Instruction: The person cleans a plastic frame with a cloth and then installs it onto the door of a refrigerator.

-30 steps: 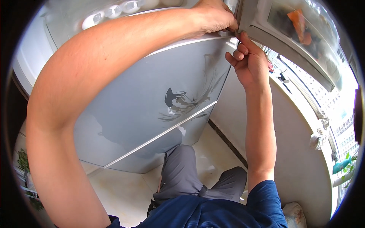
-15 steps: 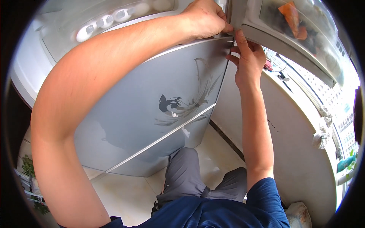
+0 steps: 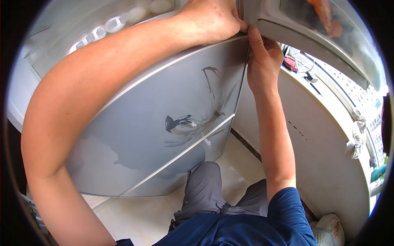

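Note:
My left arm reaches across the top of a refrigerator's grey front panel (image 3: 135, 119), which carries a dark bird print. At the panel's top right corner, beside the hinge side of the open refrigerator door (image 3: 299, 39), my left hand (image 3: 213, 20) is closed, its fingertips pressed into the gap there. What they pinch is hidden. Just below and to the right, my right hand (image 3: 266, 57) is raised to the same corner. Its thumb points up against the corner, almost touching the left fingertips. The other fingers curl behind, and whatever they grip cannot be seen.
Egg-like white shapes (image 3: 115, 24) sit in a clear holder inside the refrigerator. Orange food (image 3: 322, 16) shows through the door's bin. A pale curved wall (image 3: 316, 119) and bright window run along the right. Below are floor tiles (image 3: 143, 215) and a whitish bag (image 3: 330, 227).
The view has shifted slightly, and both hands appear a little higher and further left. My right fingers, earlier spread at the panel's edge, are now curled behind the thumb.

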Demonstrator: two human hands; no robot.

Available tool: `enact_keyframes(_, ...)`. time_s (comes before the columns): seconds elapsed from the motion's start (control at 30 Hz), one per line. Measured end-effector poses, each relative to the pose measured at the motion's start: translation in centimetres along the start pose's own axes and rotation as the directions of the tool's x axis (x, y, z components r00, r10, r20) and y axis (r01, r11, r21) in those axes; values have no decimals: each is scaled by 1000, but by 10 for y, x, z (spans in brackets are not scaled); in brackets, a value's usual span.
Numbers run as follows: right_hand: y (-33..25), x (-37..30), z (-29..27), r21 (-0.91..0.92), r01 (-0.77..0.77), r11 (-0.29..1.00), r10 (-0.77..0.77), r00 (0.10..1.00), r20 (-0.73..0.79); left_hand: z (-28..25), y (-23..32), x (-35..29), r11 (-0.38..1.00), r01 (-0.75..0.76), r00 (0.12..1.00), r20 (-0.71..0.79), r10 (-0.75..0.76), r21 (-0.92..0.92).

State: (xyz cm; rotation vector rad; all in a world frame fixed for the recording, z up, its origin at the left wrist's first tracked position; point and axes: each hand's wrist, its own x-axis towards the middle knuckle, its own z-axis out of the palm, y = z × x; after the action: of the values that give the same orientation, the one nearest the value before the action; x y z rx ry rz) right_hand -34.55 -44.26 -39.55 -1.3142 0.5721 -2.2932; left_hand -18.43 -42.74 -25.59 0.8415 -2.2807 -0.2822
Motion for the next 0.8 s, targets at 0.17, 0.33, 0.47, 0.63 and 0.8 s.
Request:
enact_keyframes(0.17,5,-2,6,-51,11,999,-13,999,-31,0,-11,-2,991,-135,990,-40,134,-14)
enact_keyframes(0.33,-3,-6,10,-163,68,984,-74,997,-34,4,-14,5,987,-156,987,-35,157,35)
enact_keyframes(0.47,-8,-3,1,-84,3,996,-5,1000,-29,7,-22,20,1000,11,986,164,-12,7)
enact_keyframes(0.63,-42,-2,-44,-23,-105,994,101,985,-143,6,-12,15,997,66,995,83,-61,-52)
enact_keyframes(0.8,-84,23,-128,56,50,997,-32,958,-286,18,-6,21,998,57,998,12,-58,21)
